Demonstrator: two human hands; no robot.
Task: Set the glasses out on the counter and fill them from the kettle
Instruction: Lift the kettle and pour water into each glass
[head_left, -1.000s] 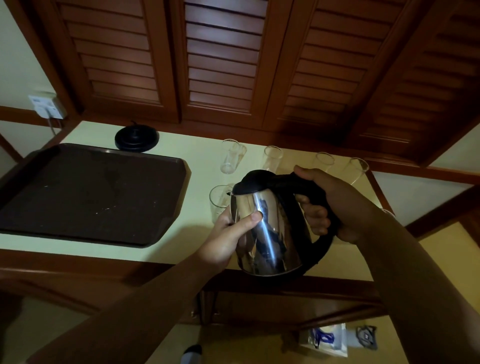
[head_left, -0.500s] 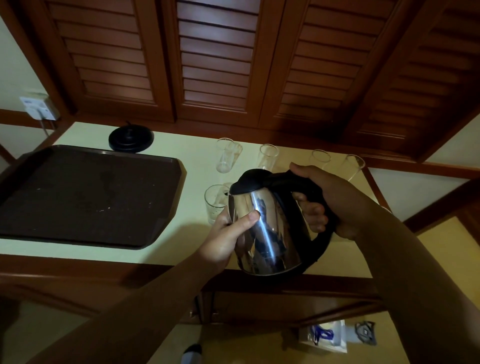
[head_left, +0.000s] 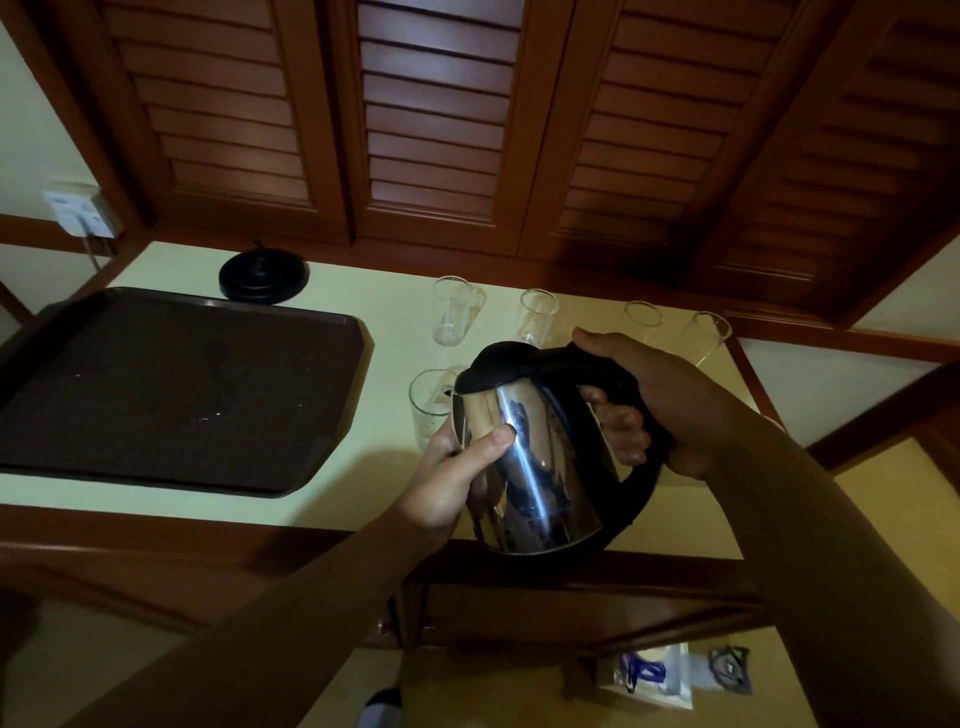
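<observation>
1. Kettle (head_left: 540, 467): polished steel body, black lid and black loop handle, tilted spout-first toward the left, held in the air over the front part of the counter (head_left: 384, 483).
2. Right hand (head_left: 660, 405) is wrapped closed around the handle, thumb along its top. Left hand (head_left: 452, 478) cups the steel wall, thumb pressed flat on the metal.
3. Near glass (head_left: 431, 410) stands upright just under the spout, partly hidden by kettle and left hand. Whether water is running cannot be told.
4. Four more glasses in a back row by the louvred doors (head_left: 436, 119): first (head_left: 452, 312), second (head_left: 537, 319), third (head_left: 643, 318), fourth (head_left: 707, 332) near the counter's right edge.
5. Dark tray (head_left: 171, 389) fills the left side; bare counter strip lies between its right rim and the near glass.
6. Black kettle base (head_left: 264, 274) sits behind the tray, at the back edge.
</observation>
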